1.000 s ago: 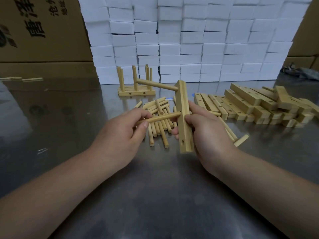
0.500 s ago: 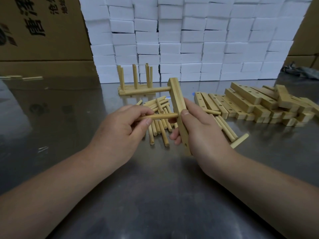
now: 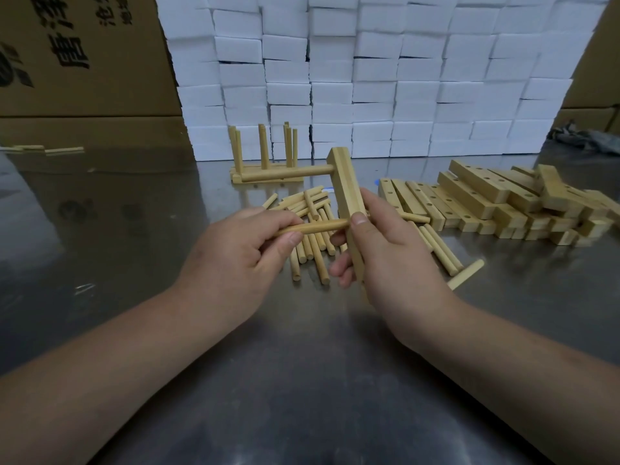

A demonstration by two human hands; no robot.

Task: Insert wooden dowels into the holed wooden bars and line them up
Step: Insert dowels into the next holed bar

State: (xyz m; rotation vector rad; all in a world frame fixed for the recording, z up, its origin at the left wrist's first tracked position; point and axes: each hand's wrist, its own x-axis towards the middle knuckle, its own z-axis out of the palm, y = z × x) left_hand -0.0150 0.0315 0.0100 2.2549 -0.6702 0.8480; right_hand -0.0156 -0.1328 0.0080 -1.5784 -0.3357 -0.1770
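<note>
steel table (image 3: 100,250) bears dowels (image 3: 312,236), holed bars (image 3: 469,199).

One head-worn view looks forward and down, close over the counter (image 3: 100,229), toward the foam blocks (image 3: 369,78) behind it.

Hands (image 3: 302,253) around dowel (image 3: 322,227) and bar (image 3: 349,199)

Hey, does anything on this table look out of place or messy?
Nothing damaged or spilled. The bars on the right lie in a loose jumble, and one stick lies alone, apart from the dowel pile, beside the right hand.
</note>
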